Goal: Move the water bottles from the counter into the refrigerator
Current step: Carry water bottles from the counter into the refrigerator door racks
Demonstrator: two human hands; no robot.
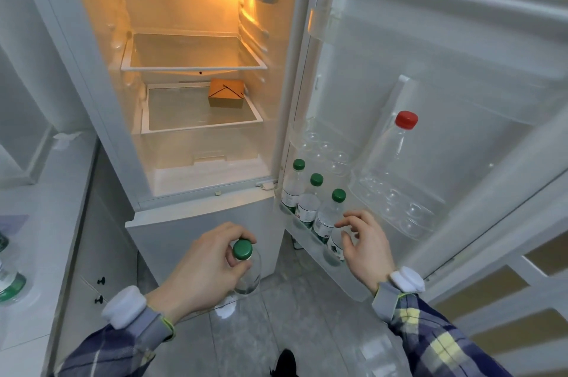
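At the far left a white counter (46,210) runs toward the viewer, and two water bottles with green labels (9,281) stand at its very edge, cut off by the frame. Below it is a cabinet front with small dark knobs (100,281). The floor (246,330) is grey glossy tile.

The refrigerator (196,216) stands open next to the counter, lit warm yellow inside. Its upper glass shelf (193,53) is bare; on the lower shelf (199,118) sits a brown cardboard takeaway box (226,93), toward the right side.

In front of the fridge's lower section, the left hand (199,269) holds a clear bottle (247,272) with a green cap; the fingers (227,233) are clenched round its neck and shoulder, the bottle upright and hanging over the floor.

To the right, the open door (430,100) carries a low door rack (310,241) in which three clear bottles with green caps (310,201) and white-and-green labels stand in a row, touching one another. The right hand (365,244) is just beside the nearest of them, its fingers (347,221) released and spread, gripping nothing. Whether a fourth bottle stands behind that hand cannot be told for sure.

Higher on the door, a larger clear bottle with a red cap (396,143) stands tilted in a transparent bin (399,207). Both wrists wear grey bands with white pieces, over plaid sleeves (439,343).
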